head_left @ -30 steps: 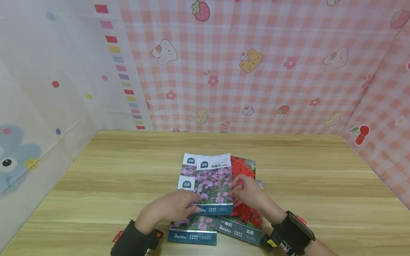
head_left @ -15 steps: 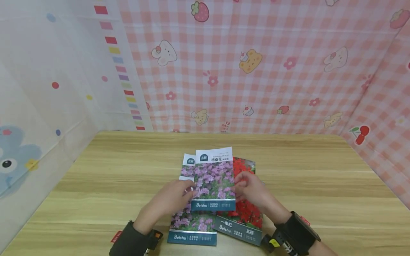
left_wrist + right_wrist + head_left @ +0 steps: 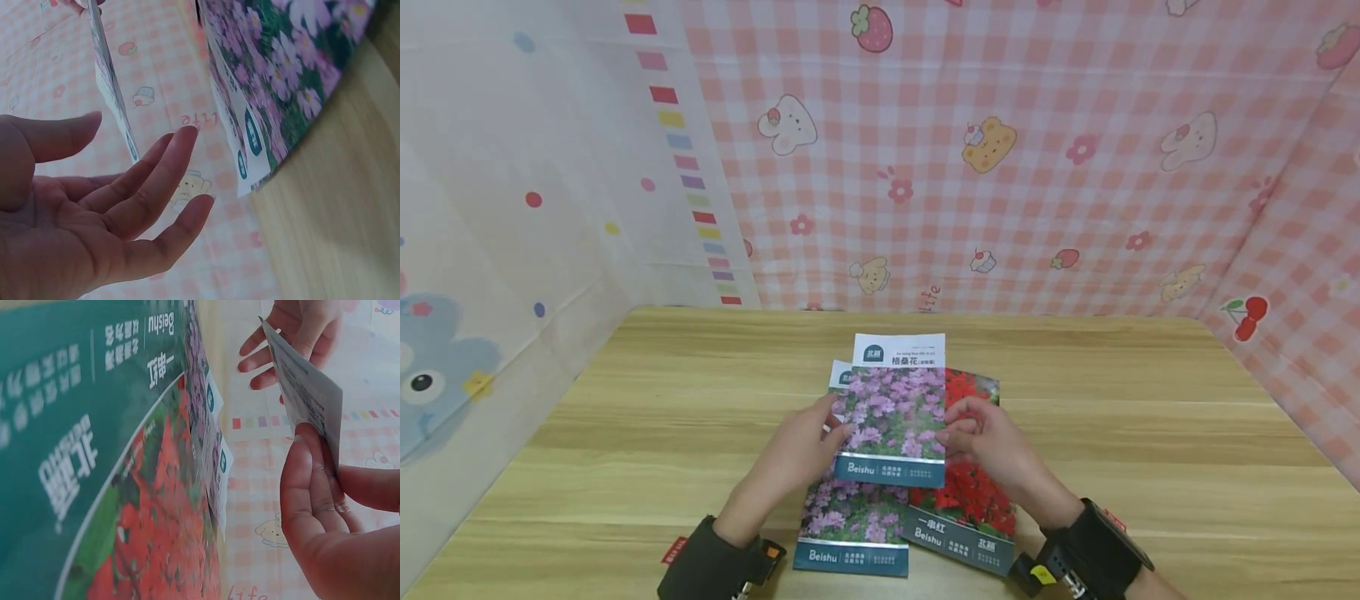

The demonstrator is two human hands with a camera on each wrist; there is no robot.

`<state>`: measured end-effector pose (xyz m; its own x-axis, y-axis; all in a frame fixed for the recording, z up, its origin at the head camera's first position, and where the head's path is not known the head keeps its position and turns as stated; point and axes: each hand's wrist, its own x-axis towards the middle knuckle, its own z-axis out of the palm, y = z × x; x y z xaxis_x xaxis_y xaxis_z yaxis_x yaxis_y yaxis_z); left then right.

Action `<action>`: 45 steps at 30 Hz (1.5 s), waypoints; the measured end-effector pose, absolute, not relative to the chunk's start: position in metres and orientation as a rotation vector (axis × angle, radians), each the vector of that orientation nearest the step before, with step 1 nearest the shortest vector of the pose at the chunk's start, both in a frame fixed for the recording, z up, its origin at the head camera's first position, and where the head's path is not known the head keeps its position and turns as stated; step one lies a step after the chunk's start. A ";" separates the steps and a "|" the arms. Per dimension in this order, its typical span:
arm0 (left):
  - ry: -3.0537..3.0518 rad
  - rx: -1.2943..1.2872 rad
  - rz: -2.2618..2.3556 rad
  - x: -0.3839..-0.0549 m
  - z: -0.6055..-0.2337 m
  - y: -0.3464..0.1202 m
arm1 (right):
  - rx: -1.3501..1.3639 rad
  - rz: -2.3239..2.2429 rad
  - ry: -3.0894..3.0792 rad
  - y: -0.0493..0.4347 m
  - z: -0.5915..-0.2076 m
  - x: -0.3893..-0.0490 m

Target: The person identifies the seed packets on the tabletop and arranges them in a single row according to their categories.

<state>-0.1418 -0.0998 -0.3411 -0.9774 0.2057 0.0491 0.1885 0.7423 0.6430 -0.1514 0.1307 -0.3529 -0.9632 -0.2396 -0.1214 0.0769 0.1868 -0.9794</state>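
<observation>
A flat seed packet (image 3: 891, 408) with pink-purple flowers and a dark teal base stands raised above the other packets. My right hand (image 3: 996, 446) pinches its right edge between thumb and fingers; the right wrist view shows the packet's printed back (image 3: 306, 387) in that grip. At its left edge is my left hand (image 3: 797, 450), and in the left wrist view the hand's fingers (image 3: 150, 181) are spread loosely, apart from the thumb, around the packet's edge. Beneath lie more pink-flowered packets (image 3: 853, 529) on the left and a red-flowered one (image 3: 977, 496) on the right, partly hidden.
The packets lie on a wood-grain table (image 3: 1112, 400) near its front. Behind it hangs a pink checked cloth (image 3: 1037, 192) with cartoon prints. A white printed cloth (image 3: 572, 250) walls the left side. Both wrists wear black bands (image 3: 1093, 550).
The top pink-flowered packet has been lifted off the pile, up and slightly away, in my right hand. My left hand has shifted from the packet's front to its left edge. The lower packets stay put.
</observation>
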 end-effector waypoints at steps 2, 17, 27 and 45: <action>2.890 0.313 1.114 -0.142 -0.341 -0.100 | -0.172 -1.858 2.208 0.130 -0.353 -0.151; 2.921 0.292 1.263 -0.144 -0.340 -0.100 | -0.191 -1.867 2.226 0.125 -0.355 -0.149; 2.909 0.220 1.340 -0.148 -0.338 -0.105 | -0.224 -1.862 2.225 0.120 -0.356 -0.148; 2.891 0.168 1.340 -0.148 -0.321 -0.130 | -0.512 -1.626 2.200 0.107 -0.357 -0.145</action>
